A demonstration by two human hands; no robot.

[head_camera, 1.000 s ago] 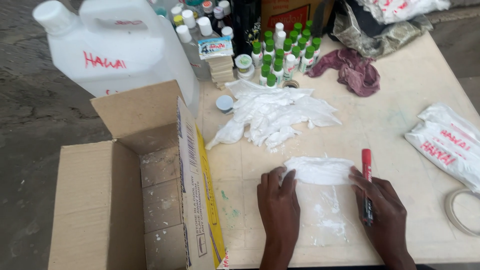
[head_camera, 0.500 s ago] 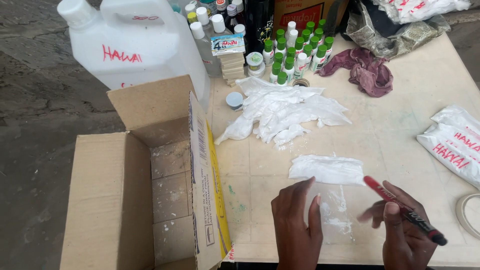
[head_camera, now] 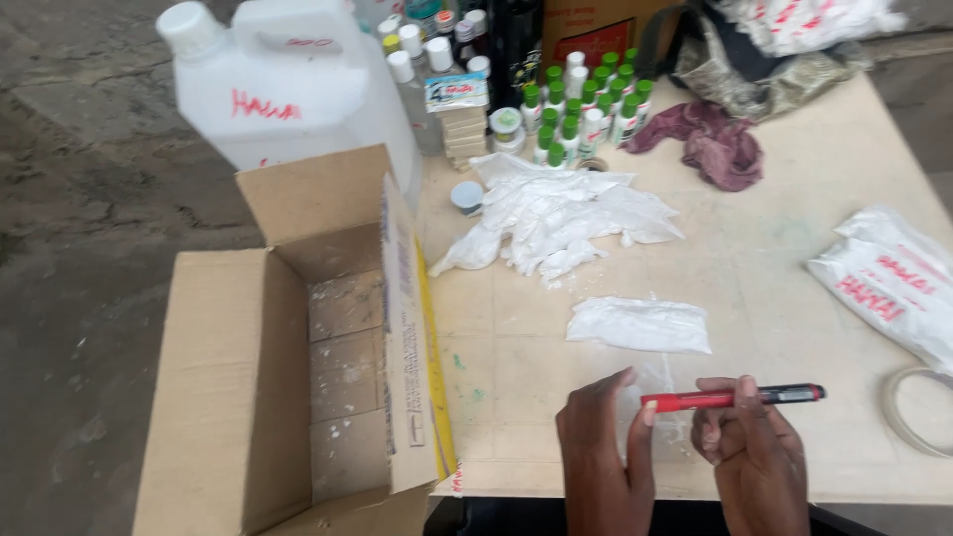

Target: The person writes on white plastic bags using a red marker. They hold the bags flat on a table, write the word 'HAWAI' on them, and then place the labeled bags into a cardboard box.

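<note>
Near the table's front edge my right hand [head_camera: 756, 459] holds a red and black marker pen [head_camera: 733, 398] level. The fingertips of my left hand [head_camera: 604, 449] touch the pen's red end. Between and under the hands lies a clear plastic bag [head_camera: 663, 382], hard to see. A folded white plastic bag [head_camera: 640, 325] lies just beyond my hands. Farther back sits a loose heap of white plastic bags [head_camera: 556, 218].
An open cardboard box [head_camera: 298, 347] stands at the table's left edge. Behind it is a big white jug [head_camera: 288, 89]. Several small green-capped bottles [head_camera: 586, 109], a maroon cloth [head_camera: 710, 144], marked white bags [head_camera: 893, 283] and a tape roll [head_camera: 913, 407] line the back and right.
My right hand has lifted the marker off the bag and turned it level. My left hand has left the bag and come to the pen's red end. The view has shifted left.
</note>
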